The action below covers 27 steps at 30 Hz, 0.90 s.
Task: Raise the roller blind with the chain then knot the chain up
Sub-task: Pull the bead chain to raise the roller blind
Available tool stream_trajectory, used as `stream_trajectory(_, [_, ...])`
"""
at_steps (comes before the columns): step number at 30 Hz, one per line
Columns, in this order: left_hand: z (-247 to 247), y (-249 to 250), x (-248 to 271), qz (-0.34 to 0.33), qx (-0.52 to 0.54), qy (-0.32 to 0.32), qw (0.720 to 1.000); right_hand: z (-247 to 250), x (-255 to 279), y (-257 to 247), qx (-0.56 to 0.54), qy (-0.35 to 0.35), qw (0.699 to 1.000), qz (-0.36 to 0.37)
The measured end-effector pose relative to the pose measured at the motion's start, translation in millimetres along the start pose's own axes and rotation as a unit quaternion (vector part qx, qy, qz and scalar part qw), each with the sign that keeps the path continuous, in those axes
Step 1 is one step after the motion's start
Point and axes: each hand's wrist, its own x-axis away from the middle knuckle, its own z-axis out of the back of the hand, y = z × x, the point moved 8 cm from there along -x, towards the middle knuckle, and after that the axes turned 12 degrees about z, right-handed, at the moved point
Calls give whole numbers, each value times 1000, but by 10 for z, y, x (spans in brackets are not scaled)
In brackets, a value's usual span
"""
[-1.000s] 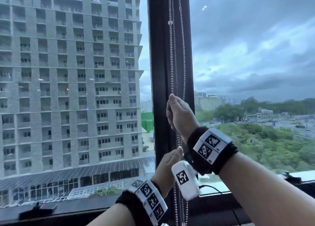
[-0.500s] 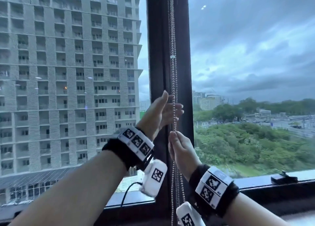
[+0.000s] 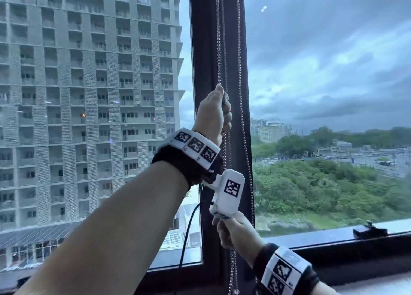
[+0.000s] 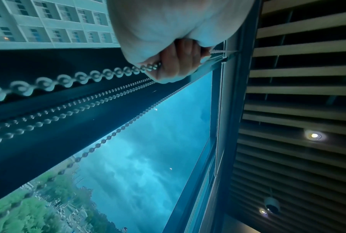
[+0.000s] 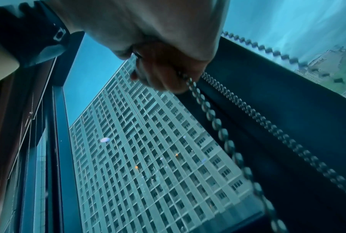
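Observation:
A silver bead chain (image 3: 219, 49) hangs in several strands in front of the dark window post (image 3: 206, 61). My left hand (image 3: 214, 112) is raised and grips one strand in a fist; its wrist view shows the chain (image 4: 100, 74) running out from the curled fingers (image 4: 176, 63). Lower down, my right hand (image 3: 235, 232) grips the chain too, partly hidden behind the left wrist camera. In the right wrist view the chain (image 5: 214, 116) leaves the fist (image 5: 164, 74). The blind itself is not visible in the head view.
Glass panes flank the post, with a tall building (image 3: 89, 94) outside on the left. A dark sill (image 3: 333, 241) runs below, with a small black latch (image 3: 370, 229) at right. A black cable (image 3: 189, 232) hangs from my left wrist. A slatted ceiling with spotlights (image 4: 313, 135) is overhead.
My left hand rose from below the right hand to above it and closed on the chain. The right hand pulled the chain down towards the sill.

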Motion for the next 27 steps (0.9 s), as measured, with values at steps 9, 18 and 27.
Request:
stream_trajectory(9, [135, -276, 127, 6, -6, -29, 1000, 306, -545, -1128, 43, 54, 988, 135])
stream_trajectory(18, [165, -685, 441, 23, -50, -38, 998, 321, -891, -1941, 99, 64, 970, 212])
stream_trajectory(27, [566, -1572, 847, 123, -156, -1, 980, 169, -954, -1867, 8, 26, 987, 156])
